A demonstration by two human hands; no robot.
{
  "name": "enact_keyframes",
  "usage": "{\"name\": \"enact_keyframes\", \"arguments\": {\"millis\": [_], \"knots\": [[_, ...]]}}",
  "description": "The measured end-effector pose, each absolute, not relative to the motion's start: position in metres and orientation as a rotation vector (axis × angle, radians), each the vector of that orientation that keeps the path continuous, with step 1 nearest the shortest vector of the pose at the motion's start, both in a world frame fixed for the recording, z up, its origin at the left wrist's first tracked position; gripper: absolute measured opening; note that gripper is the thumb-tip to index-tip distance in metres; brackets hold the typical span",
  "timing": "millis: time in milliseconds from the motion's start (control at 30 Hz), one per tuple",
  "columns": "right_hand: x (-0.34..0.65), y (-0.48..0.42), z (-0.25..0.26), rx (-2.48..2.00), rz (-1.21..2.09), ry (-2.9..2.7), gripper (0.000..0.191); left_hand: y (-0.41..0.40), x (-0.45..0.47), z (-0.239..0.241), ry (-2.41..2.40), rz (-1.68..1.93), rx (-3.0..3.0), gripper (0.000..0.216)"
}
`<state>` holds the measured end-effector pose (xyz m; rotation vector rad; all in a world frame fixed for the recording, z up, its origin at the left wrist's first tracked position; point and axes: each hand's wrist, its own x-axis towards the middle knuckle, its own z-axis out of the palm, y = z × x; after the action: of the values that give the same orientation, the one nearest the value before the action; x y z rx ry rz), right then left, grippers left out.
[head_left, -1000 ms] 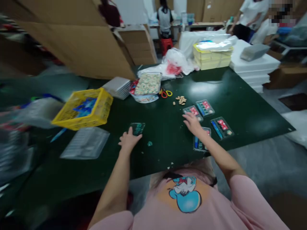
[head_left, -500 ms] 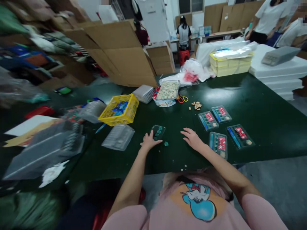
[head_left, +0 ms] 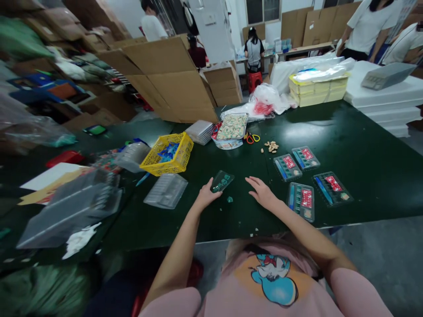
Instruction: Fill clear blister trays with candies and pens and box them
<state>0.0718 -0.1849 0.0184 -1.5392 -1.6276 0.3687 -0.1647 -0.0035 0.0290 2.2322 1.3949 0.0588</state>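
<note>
My left hand [head_left: 206, 194] grips the left edge of a clear plastic tray [head_left: 222, 181] with several green pieces in it. The tray is tilted over the dark green table. To its right, my right hand [head_left: 260, 190] is held open with the fingers stretched out, holding nothing. A small green piece [head_left: 230, 199] lies on the table between the hands. Right of my right hand are several packed clear trays, among them one [head_left: 301, 201] near my forearm, with blue sticks, red-and-white cards and small tan pieces.
A stack of clear trays [head_left: 166, 190] lies left of my left hand. Behind it stands a yellow basket [head_left: 167, 155] of blue items. Farther back are a tub of pale pieces [head_left: 231, 127], scissors [head_left: 253, 139] and tan pieces [head_left: 272, 146]. A large cardboard sheet [head_left: 172, 83] stands behind.
My left hand has closed on the clear tray's edge, and the tray has turned and tilted slightly rightward. My right hand has shifted a little to the left, still open.
</note>
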Motion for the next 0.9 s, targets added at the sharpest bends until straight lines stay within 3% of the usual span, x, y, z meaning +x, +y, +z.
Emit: {"name": "enact_keyframes", "arguments": {"millis": [167, 367, 533, 700, 900], "knots": [[0.085, -0.190, 0.031, -1.508, 0.220, -1.500, 0.071, -0.052, -0.131, 0.078, 0.933, 0.321, 2.448, 0.096], [0.122, -0.228, 0.044, -1.449, -0.077, -1.435, 0.038, -0.101, -0.082, 0.112, 0.562, 0.253, 2.490, 0.099], [0.154, -0.287, 0.047, -1.492, -0.222, -1.429, 0.033, -0.123, -0.043, 0.115, 0.337, 0.140, 2.353, 0.101], [0.172, -0.354, 0.040, -1.623, -0.345, -1.283, 0.032, -0.135, -0.002, 0.102, 0.120, -0.052, 1.815, 0.096], [0.189, -0.418, 0.042, -1.818, -0.189, -0.931, 0.025, -0.167, 0.050, 0.079, 0.077, -0.176, 1.355, 0.078]]}}
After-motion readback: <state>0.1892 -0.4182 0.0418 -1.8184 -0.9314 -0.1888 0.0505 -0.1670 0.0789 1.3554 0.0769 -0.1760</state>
